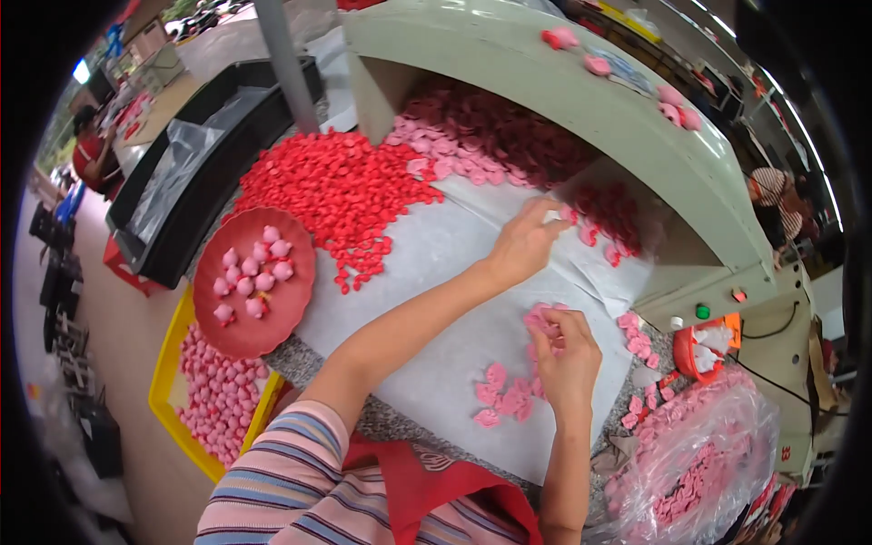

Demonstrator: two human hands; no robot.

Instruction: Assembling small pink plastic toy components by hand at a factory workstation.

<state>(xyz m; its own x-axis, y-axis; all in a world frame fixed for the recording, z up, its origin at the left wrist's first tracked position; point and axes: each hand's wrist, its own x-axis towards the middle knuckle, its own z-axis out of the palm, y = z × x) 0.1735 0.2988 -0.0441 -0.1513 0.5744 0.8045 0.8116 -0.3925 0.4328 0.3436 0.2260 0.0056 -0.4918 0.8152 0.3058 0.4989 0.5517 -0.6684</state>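
Note:
My left hand (525,243) stretches across the white sheet (427,272) to the opening of a grey-green machine. Its fingers are pinched together beside a few pink and red pieces (589,232); what they hold, if anything, is too small to make out. Nearer to me, my right hand (568,359) has curled fingers, with a small flat pink piece (545,318) at the fingertips. More flat pink pieces (509,400) lie loose on the sheet beside it. A large heap of small red pieces (336,182) spreads over the sheet's far left.
The machine's arched hood (545,64) overhangs pink piles (481,136). At left are a red dish (263,318) of pink figures, a yellow crate (168,381) and a black tray (163,263). At right are a red basket (683,354) and a clear bag (727,445) of pink pieces.

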